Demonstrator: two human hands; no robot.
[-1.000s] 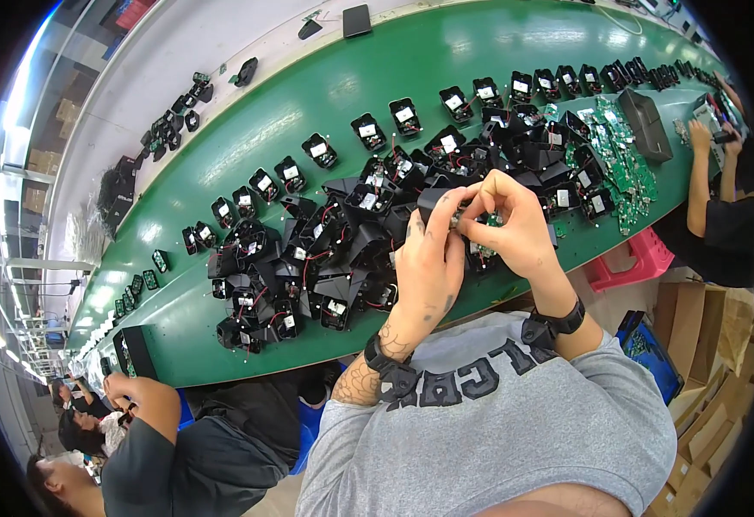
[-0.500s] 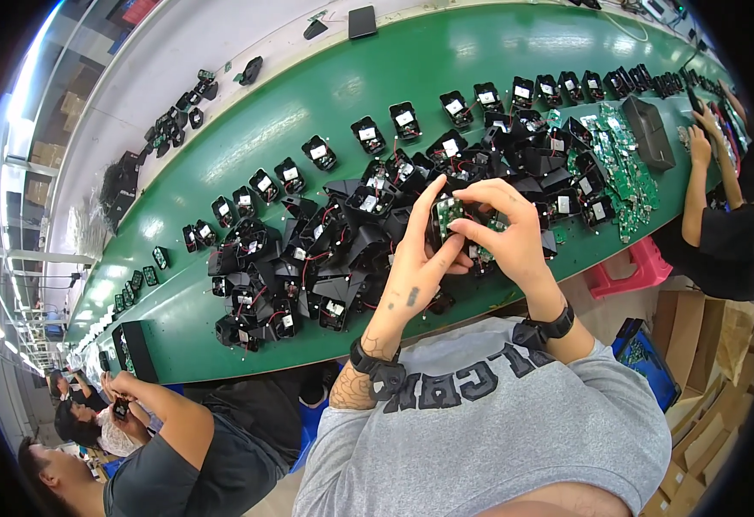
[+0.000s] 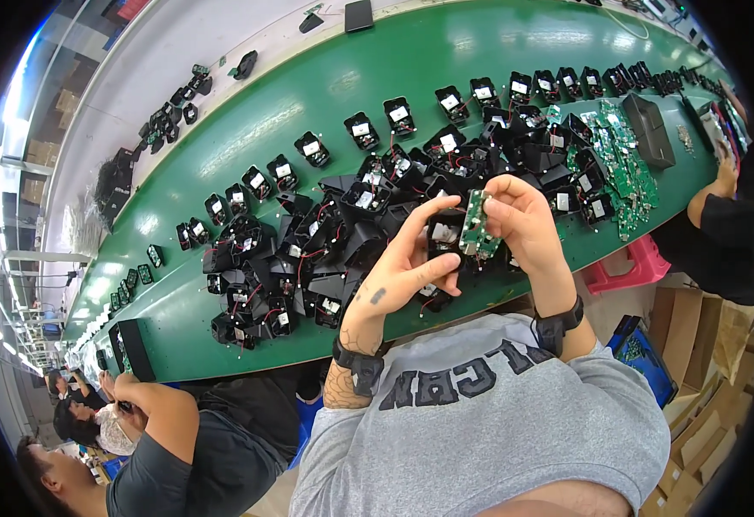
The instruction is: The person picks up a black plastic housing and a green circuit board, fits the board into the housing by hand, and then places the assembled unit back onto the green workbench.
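Observation:
Over the heap of black plastic housings [image 3: 334, 250], both my hands are raised near the middle of the bench. My right hand [image 3: 527, 226] pinches a green circuit board [image 3: 475, 226] at its upper edge, the board tilted upright with small parts on its face. Just left of it, my left hand [image 3: 404, 269] curls thumb and fingers around an open black housing [image 3: 441, 237] with something pale inside. The board stands in front of the housing's right side; whether a wire joins them I cannot tell. Red wires show among the heaped housings.
Open housings [image 3: 361, 131] stand in a curved row along the green bench [image 3: 291, 103]. Loose circuit boards [image 3: 622, 164] are piled on the right beside a black bin [image 3: 648, 131]. Co-workers sit left and right; a pink stool [image 3: 631, 267] stands under the right edge.
The circuit board has come out of the housing, and my right hand has moved it slightly right and turned it upright. My left hand has shifted slightly left and its fingers have spread wider.

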